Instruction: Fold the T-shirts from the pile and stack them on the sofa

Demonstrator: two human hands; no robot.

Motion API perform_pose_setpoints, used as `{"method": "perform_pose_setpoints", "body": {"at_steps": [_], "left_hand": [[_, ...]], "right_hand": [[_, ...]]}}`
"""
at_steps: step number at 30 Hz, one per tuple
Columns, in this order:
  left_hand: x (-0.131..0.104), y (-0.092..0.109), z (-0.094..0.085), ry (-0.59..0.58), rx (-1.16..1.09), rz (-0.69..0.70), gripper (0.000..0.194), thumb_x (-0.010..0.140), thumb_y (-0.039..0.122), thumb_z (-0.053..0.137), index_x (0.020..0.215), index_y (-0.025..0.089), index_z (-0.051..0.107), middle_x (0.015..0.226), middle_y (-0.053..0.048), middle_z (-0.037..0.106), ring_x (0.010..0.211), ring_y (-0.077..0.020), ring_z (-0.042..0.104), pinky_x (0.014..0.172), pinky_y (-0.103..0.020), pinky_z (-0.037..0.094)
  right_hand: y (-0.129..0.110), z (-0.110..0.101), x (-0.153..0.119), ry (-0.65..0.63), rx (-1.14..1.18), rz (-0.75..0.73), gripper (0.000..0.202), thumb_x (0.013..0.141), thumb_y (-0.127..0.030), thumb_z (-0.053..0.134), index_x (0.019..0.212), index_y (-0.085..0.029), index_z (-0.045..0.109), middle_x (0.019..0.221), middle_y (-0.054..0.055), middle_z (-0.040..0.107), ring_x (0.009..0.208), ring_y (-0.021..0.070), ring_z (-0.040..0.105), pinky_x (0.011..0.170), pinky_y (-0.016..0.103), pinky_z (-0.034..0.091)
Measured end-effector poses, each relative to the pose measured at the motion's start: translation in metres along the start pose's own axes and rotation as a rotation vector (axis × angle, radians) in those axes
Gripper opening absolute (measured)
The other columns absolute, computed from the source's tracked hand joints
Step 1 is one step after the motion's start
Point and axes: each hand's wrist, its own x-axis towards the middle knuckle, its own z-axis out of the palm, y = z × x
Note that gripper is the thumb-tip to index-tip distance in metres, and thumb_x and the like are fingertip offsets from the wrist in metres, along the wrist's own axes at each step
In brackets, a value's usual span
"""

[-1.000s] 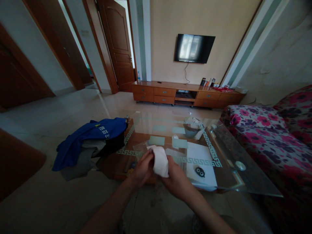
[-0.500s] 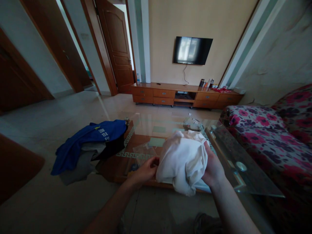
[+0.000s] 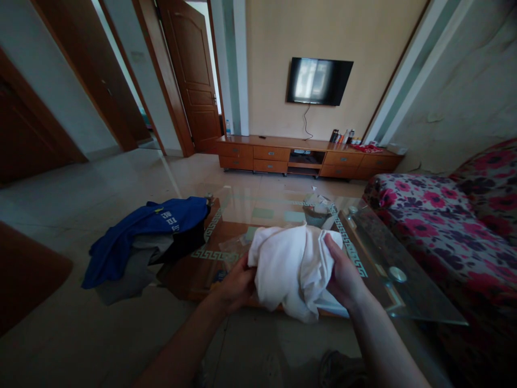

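A bunched white cloth [image 3: 283, 267] is held between my two hands over the near edge of a glass-topped coffee table [image 3: 226, 215]. My left hand [image 3: 238, 283] grips its left side, the fingertips partly hidden behind it. On the right side, my right hand [image 3: 343, 272] holds the folded edge, thumb in front and fingers behind. Something flat and whitish [image 3: 333, 304] lies under the cloth on the table. Blue clothing [image 3: 141, 226] is piled with grey and black garments at the table's left end.
A bin with a plastic liner [image 3: 319, 207] shows beyond the cloth. A flowered sofa [image 3: 436, 215] stands at the right. Along the far wall runs a low wooden cabinet [image 3: 270, 153] below a television [image 3: 319, 81].
The white cloth has shifted slightly left and looks more compact. My left hand has closed on its left side, and my right hand has moved a little left with its thumb now in front.
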Motion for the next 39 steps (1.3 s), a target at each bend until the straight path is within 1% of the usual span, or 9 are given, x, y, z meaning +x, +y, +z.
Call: {"method": "perform_pose_setpoints", "body": {"at_steps": [4,7,11,14,19,25,29,34,39], "left_hand": [[0.008,0.007,-0.002,0.129,-0.105,0.135,0.052,0.077,0.022,0.084,0.126,0.024,0.066,0.113,-0.006,0.075,0.101,-0.0211,0.071,0.087,-0.03,0.056],[0.011,0.008,-0.004,0.135,-0.146,0.19,0.048,0.081,0.021,0.082,0.126,0.023,0.064,0.114,-0.005,0.074,0.1,-0.0187,0.07,0.089,-0.03,0.057],[0.01,0.003,-0.002,0.081,-0.148,0.145,0.043,0.084,0.022,0.079,0.125,0.022,0.064,0.119,-0.007,0.071,0.104,-0.0185,0.069,0.093,-0.031,0.055],[0.007,0.0,0.002,0.008,-0.068,0.101,0.044,0.085,0.027,0.079,0.126,0.02,0.065,0.12,-0.01,0.071,0.107,-0.0219,0.068,0.095,-0.033,0.054],[0.002,0.003,0.0,-0.064,0.187,0.141,0.039,0.085,0.034,0.077,0.121,0.018,0.072,0.114,-0.012,0.073,0.097,-0.0239,0.068,0.083,-0.032,0.054],[0.001,0.003,-0.003,-0.156,0.468,0.139,0.018,0.081,0.027,0.078,0.097,0.018,0.08,0.089,-0.009,0.074,0.085,-0.0227,0.067,0.08,-0.032,0.051],[0.003,0.001,-0.003,0.01,0.643,0.398,0.014,0.079,0.023,0.079,0.092,0.02,0.078,0.107,-0.01,0.068,0.098,-0.0239,0.063,0.089,-0.033,0.049],[-0.001,0.01,-0.004,0.229,0.746,0.711,0.052,0.063,0.015,0.087,0.111,0.026,0.073,0.124,-0.01,0.06,0.111,-0.0278,0.055,0.099,-0.038,0.044],[-0.006,0.021,-0.004,-0.059,0.76,0.436,0.016,0.075,0.016,0.074,0.086,0.025,0.079,0.091,-0.006,0.073,0.096,-0.0268,0.06,0.092,-0.036,0.045]], "right_hand": [[0.033,-0.01,0.008,0.046,-0.469,-0.069,0.055,0.085,-0.067,0.066,0.11,-0.019,0.07,0.102,0.011,0.074,0.108,0.0325,0.067,0.101,0.051,0.05],[0.052,-0.005,0.005,0.045,-0.695,-0.13,0.062,0.081,-0.062,0.072,0.123,-0.017,0.066,0.124,0.015,0.067,0.118,0.0339,0.062,0.106,0.054,0.045],[0.045,0.019,-0.008,-0.189,-0.616,-0.242,0.083,0.084,-0.053,0.074,0.155,-0.026,0.04,0.155,0.013,0.044,0.135,0.0302,0.05,0.111,0.05,0.043],[0.033,0.031,-0.008,-0.32,-0.532,-0.334,0.069,0.085,-0.047,0.074,0.147,-0.028,0.05,0.138,0.009,0.06,0.121,0.0258,0.058,0.103,0.042,0.049],[0.033,0.022,0.009,-0.1,-0.312,-0.223,0.039,0.093,-0.057,0.061,0.1,-0.02,0.072,0.083,0.003,0.068,0.074,0.0175,0.06,0.067,0.029,0.05],[0.022,0.018,0.009,0.074,0.197,-0.079,0.041,0.083,-0.057,0.073,0.102,-0.021,0.07,0.087,0.005,0.075,0.077,0.0226,0.068,0.065,0.033,0.055],[0.017,0.021,0.008,0.076,0.279,-0.054,0.037,0.083,-0.05,0.075,0.105,-0.021,0.069,0.093,0.007,0.076,0.082,0.024,0.071,0.066,0.034,0.058],[0.02,0.024,0.005,0.017,0.207,-0.027,0.038,0.085,-0.053,0.072,0.107,-0.022,0.069,0.085,0.004,0.073,0.066,0.0177,0.064,0.057,0.028,0.052],[0.024,0.02,0.004,-0.016,0.057,-0.049,0.043,0.088,-0.06,0.066,0.106,-0.022,0.071,0.077,0.001,0.07,0.056,0.014,0.054,0.054,0.026,0.045]]}}
